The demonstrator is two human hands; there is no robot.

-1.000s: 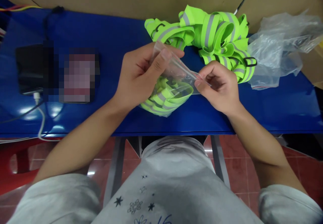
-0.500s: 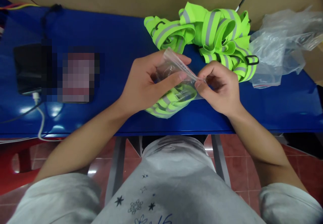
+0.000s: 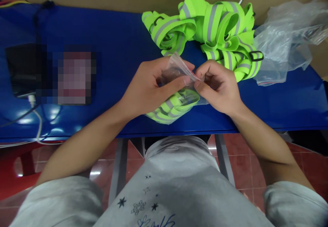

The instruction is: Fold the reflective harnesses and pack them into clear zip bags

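In the head view, the left hand [image 3: 148, 87] and the right hand [image 3: 218, 87] were close together over the front part of the blue counter [image 3: 115, 39]. Both held one small clear bag [image 3: 177, 62]. Each grip was closed in a pinch, thumb against fingers, on the top edge of the bag. The tips of the two hands almost touched there. The bottom of the bag looked to rest on the counter near its front edge.

Inside the bag sat a folded green strap [image 3: 176, 107] with grey stripes. It filled the lower part, and the top part was flat with nothing in it.

The bag looked thin, soft and a bit slippery, and it was likely very light. The strap inside looked soft and bendy too. The top edge seemed the best place to hold, since the middle would just crumple.

Farther back lay a loose pile of straps [image 3: 205, 29] of the same kind, all touching each other. Just to its right was a heap of clear bags [image 3: 282, 42] that looked empty. Far to the left lay a flat black thing [image 3: 17, 70] with a white cable [image 3: 38, 119] by it.
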